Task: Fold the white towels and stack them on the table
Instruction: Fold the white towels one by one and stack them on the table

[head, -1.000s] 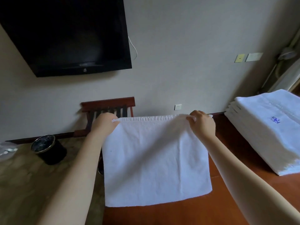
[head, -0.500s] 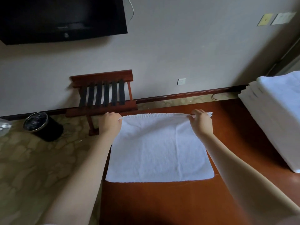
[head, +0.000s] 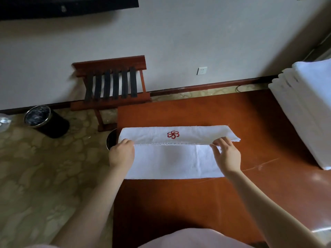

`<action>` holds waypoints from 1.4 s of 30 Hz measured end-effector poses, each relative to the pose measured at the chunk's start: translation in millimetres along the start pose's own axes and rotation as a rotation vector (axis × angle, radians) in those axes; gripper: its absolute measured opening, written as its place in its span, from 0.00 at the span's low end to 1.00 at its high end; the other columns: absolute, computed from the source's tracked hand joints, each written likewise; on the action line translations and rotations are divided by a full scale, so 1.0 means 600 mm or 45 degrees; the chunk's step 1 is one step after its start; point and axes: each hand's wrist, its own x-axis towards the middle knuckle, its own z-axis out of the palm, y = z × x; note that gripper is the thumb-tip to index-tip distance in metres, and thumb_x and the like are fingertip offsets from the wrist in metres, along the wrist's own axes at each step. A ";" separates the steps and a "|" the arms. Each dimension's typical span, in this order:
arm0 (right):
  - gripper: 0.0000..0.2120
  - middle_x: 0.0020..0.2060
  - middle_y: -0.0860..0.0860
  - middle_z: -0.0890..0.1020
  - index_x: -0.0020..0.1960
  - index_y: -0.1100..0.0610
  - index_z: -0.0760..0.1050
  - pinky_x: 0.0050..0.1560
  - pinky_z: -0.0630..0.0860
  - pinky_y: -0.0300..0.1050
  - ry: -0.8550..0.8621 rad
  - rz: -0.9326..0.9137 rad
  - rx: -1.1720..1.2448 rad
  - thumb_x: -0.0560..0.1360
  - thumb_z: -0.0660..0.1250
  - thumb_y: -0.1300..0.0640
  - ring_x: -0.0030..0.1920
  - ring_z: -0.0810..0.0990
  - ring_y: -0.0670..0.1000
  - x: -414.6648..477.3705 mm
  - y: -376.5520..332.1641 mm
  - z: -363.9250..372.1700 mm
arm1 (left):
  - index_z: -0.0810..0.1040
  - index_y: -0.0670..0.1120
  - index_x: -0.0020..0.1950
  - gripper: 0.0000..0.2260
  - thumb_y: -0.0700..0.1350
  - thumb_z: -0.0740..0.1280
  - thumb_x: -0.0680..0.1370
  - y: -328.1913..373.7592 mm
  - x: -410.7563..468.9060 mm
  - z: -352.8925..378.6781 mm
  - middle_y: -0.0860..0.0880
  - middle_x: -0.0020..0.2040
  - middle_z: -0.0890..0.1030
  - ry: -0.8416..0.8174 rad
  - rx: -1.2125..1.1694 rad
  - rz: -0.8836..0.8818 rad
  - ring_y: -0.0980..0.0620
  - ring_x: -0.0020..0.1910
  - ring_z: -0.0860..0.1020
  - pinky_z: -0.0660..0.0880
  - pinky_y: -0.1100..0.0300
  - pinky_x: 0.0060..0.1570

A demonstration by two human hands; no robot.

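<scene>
A white towel [head: 172, 158] lies on the reddish-brown table [head: 197, 203], its far part folded toward me so a red flower emblem [head: 173, 134] faces up. My left hand [head: 121, 153] pinches the left end of the folded, lace-trimmed edge. My right hand [head: 226, 154] pinches the right end of that edge. The flap is held a little above the lower layer. A tall stack of folded white towels [head: 308, 111] stands on the table at the right.
A wooden luggage rack [head: 111, 86] with black straps stands against the wall beyond the table's left corner. A black bin [head: 45, 120] sits on the patterned floor at the left; another round bin [head: 111, 141] shows just left of the table edge.
The towel went from hanging in the air to lying on the table. Both hands then pulled its far edge toward me, folding it over and exposing the red emblem.
</scene>
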 end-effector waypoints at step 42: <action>0.15 0.52 0.49 0.77 0.54 0.54 0.78 0.31 0.67 0.41 -0.452 0.337 -0.245 0.70 0.61 0.62 0.38 0.77 0.57 -0.163 0.031 0.027 | 0.76 0.44 0.45 0.09 0.47 0.58 0.76 0.000 -0.135 0.080 0.50 0.44 0.72 -0.390 0.288 0.096 0.50 0.32 0.67 0.63 0.58 0.39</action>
